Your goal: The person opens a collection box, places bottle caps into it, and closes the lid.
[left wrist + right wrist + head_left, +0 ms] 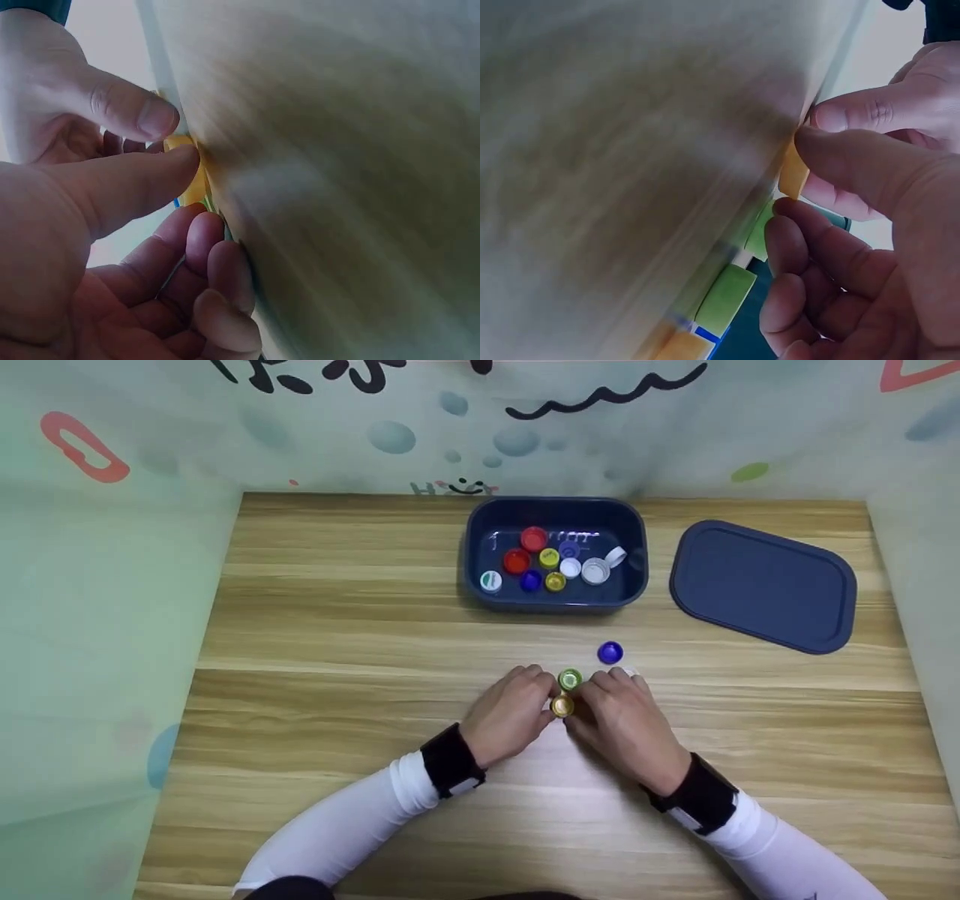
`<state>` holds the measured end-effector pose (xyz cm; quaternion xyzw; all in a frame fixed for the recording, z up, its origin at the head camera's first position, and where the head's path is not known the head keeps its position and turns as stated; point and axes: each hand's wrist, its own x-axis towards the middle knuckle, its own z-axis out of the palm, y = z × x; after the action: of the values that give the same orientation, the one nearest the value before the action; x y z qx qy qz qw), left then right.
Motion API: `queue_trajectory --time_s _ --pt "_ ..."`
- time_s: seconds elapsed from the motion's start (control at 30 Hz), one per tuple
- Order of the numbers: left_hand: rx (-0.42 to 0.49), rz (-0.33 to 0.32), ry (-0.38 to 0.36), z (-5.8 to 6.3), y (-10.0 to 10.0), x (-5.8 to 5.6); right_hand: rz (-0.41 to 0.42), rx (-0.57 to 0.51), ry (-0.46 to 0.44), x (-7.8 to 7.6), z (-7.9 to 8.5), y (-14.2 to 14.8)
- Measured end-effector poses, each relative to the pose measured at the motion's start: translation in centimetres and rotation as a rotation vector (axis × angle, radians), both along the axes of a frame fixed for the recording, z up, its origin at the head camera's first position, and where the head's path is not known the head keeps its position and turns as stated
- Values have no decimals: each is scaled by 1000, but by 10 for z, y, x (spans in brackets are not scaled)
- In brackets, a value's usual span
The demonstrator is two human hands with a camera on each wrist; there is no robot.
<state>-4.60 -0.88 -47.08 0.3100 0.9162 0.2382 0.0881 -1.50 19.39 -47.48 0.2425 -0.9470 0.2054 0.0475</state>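
A gold-yellow bottle cap (562, 706) sits at table level between both hands. My left hand (513, 712) pinches it from the left, the thumb (169, 169) lying over its side in the left wrist view. From the other side my right hand (628, 724) holds the same cap (793, 171) between thumb and curled fingers. Directly behind it lies a green cap (570, 679), close to both hands' fingertips. In the right wrist view, another green cap (726, 300) and an orange cap (684, 346) stand beyond the right fingers; that hand hides them in the head view.
A blue cap (610, 652) lies behind the right hand, with a white edge (630, 670) peeking out beside its knuckles. Farther back stands a dark blue box (472, 551) holding several coloured caps. Its flat lid (765, 585) lies to the right on the wooden table (337, 622).
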Motion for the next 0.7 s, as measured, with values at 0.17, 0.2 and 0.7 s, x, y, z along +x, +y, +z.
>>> queue_trajectory --time_s 0.17,0.2,0.7 --pt "45 9 -34 4 -3 0 7 -40 -29 -1 3 -1" --pt "59 12 -46 6 -3 0 10 -53 -37 -2 5 -1" --pt "337 152 -129 46 -19 -23 35 -341 -159 -40 48 -10"
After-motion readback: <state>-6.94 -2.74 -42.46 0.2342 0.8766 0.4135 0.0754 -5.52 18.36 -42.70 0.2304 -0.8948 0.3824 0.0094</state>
